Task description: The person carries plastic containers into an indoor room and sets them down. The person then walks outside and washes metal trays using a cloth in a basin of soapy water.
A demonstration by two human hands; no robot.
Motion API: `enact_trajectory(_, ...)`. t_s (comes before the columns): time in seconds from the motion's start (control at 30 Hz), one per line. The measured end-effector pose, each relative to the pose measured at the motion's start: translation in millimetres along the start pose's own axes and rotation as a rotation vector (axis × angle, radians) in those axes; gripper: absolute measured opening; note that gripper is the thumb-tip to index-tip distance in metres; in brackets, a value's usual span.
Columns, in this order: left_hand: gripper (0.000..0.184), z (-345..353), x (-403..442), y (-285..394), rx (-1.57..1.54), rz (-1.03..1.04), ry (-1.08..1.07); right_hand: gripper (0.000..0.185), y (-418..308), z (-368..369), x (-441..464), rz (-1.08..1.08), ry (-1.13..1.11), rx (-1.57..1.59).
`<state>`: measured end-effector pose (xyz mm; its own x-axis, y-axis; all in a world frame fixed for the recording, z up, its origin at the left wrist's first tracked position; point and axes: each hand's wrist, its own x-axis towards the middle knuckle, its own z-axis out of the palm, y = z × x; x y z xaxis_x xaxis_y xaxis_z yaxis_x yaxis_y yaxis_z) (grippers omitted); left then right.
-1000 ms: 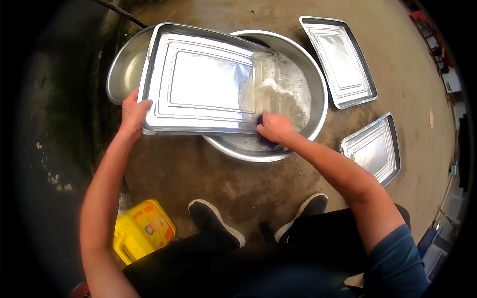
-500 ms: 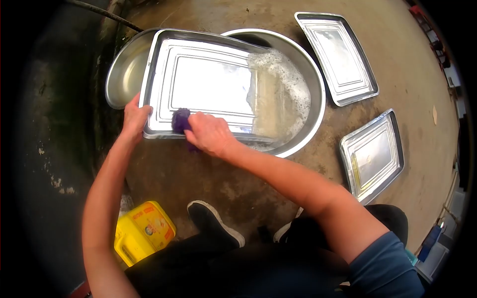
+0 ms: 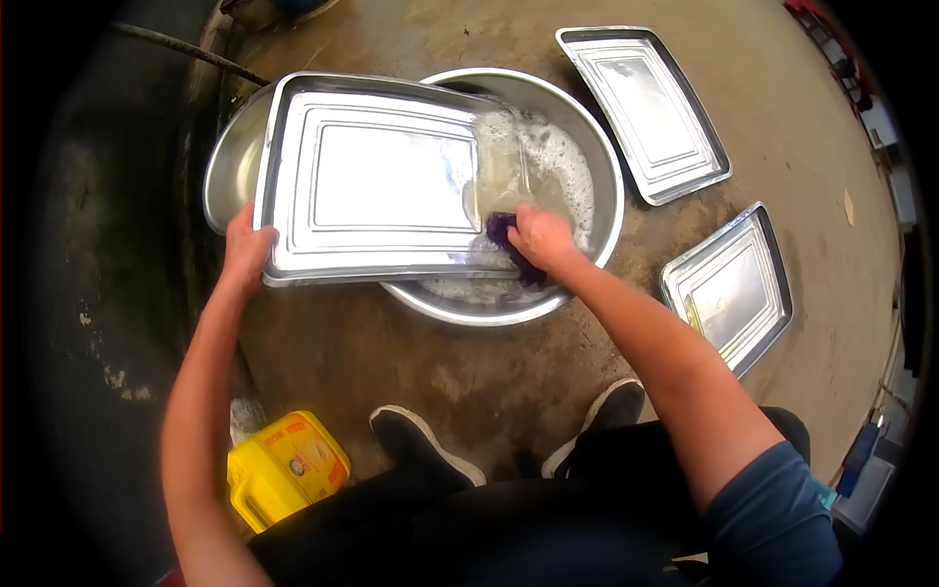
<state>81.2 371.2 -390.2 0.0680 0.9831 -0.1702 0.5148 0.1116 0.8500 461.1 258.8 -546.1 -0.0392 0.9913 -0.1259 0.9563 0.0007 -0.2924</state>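
Observation:
A shiny metal tray (image 3: 381, 176) lies tilted over a large round basin (image 3: 608, 186), its right end dipped in foamy water (image 3: 558, 161). My left hand (image 3: 247, 249) grips the tray's left edge near the lower corner, thumb on top of the rim. My right hand (image 3: 541, 238) is closed on a dark purple scrubbing cloth (image 3: 504, 231) at the tray's lower right part, by the water. Part of the cloth hangs below the hand, over the tray's near edge.
A second metal basin (image 3: 227, 181) sits behind the tray at the left. Two more trays, one upper right (image 3: 650, 112) and one lower right (image 3: 734, 289), rest on the wet floor. A yellow jug (image 3: 293, 470) stands near my feet. A pole (image 3: 191, 51) is at upper left.
My right hand went left along the tray with the purple cloth, then came back right to the water. My left hand keeps its hold on the tray's edge.

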Motion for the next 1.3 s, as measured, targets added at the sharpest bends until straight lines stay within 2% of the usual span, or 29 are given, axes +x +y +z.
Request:
enact_trajectory(0.07, 0.056, -5, -1, -2, 0.057, 0.026, -0.003, 0.032, 1, 1, 11, 0.166, 0.108, 0.114)
enact_trajectory(0.1, 0.056, -7, -2, -4, 0.056, 0.033, -0.005, 0.032, 1, 2, 17, 0.170, 0.115, 0.113)
enact_trajectory(0.2, 0.057, -16, -15, 19, 0.125, 0.065, -0.024, 0.040, -5, 1, 43, 0.457, 0.117, 0.492)
enact_trajectory(0.23, 0.056, -15, -24, 36, 0.152, 0.059, -0.016, 0.040, -5, 1, 55, 0.459, 0.121, 0.494)
enact_trajectory(0.33, 0.055, -21, -32, 52, 0.194, 0.079, -0.024, 0.045, -6, -3, 87, 0.670, 0.391, 0.718)
enact_trajectory(0.47, 0.052, -25, -35, 58, 0.180, 0.136, -0.008, 0.045, -3, -15, 115, 0.527, 0.503, 0.722)
enact_trajectory(0.53, 0.051, -24, -36, 58, 0.161, 0.193, 0.017, 0.037, -5, -11, 117, 0.265, 0.594, 0.532)
enact_trajectory(0.57, 0.051, -24, -35, 58, 0.164, 0.188, 0.016, 0.037, -6, -6, 114, 0.267, 0.588, 0.534)
enact_trajectory(0.63, 0.050, -24, -32, 59, 0.242, 0.173, 0.027, 0.032, -11, 5, 99, 0.103, 0.362, 0.440)
enact_trajectory(0.77, 0.049, -19, -27, 62, 0.205, 0.100, 0.035, 0.034, -30, 2, 67, 0.074, 0.127, 0.287)
enact_trajectory(0.83, 0.049, -20, -19, 52, 0.108, 0.125, 0.018, 0.032, -35, -4, 55, 0.060, 0.104, 0.309)
enact_trajectory(0.9, 0.045, -20, -15, 46, 0.062, 0.117, -0.005, 0.032, -37, -13, 47, 0.057, -0.168, 0.321)
enact_trajectory(0.93, 0.042, -17, -15, 48, 0.052, 0.118, 0.010, 0.031, -36, -13, 46, 0.060, -0.282, 0.455)
enact_trajectory(0.97, 0.039, -13, -15, 50, 0.041, 0.119, 0.024, 0.031, -35, -13, 43, 0.057, -0.277, 0.458)
enact_trajectory(1.03, 0.030, -10, -11, 49, 0.025, 0.131, 0.026, 0.032, -41, -15, 33, 0.297, -0.593, 0.916)
enact_trajectory(1.17, 0.034, -8, -8, 44, -0.045, 0.118, 0.019, 0.030, -68, -24, 34, 0.186, -0.515, 1.052)
enact_trajectory(1.2, 0.036, -9, -6, 40, -0.075, 0.111, 0.026, 0.024, -80, -27, 37, 0.129, -0.493, 1.085)
enact_trajectory(1.3, 0.044, -7, -8, 42, -0.109, 0.112, 0.044, 0.032, -126, -39, 50, 0.003, -0.404, 1.153)
